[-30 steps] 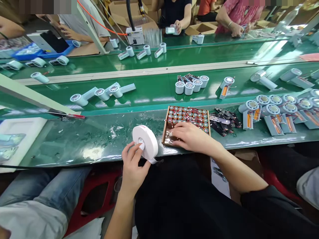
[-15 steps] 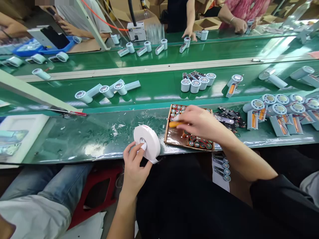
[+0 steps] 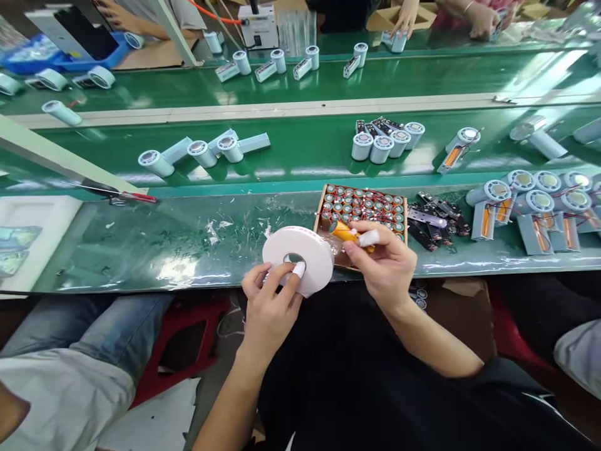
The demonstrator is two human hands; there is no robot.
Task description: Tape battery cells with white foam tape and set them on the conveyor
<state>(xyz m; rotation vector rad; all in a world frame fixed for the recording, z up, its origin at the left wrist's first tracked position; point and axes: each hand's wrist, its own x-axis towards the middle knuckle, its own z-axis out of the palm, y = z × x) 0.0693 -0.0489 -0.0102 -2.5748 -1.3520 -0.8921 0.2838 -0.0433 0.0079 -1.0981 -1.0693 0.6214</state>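
Observation:
My left hand (image 3: 272, 297) is closed on a wide roll of white tape (image 3: 277, 244), with fingers at its central hole. A white cover sits on one fingertip. Just right of the roll, my right hand (image 3: 387, 266) pinches an orange cylindrical battery (image 3: 345, 232) between thumb and fingers; one of those fingers also wears a white cover. Behind the right hand lies a shallow cardboard box (image 3: 406, 210) packed with upright battery cells and thin red wires. The roll and my right hand hide its near left part.
Dark circuit boards (image 3: 441, 219) are heaped right of the box. Several pale blue fan housings (image 3: 539, 200) stand farther right, and more (image 3: 201, 152) rest on the green conveyor (image 3: 300, 160). A white foam box (image 3: 61, 210) sits left. Co-workers' hands (image 3: 407, 15) work across the line.
My right hand has moved from above the box toward the tape roll, carrying the orange battery. The roll has shifted right and now faces me more flatly.

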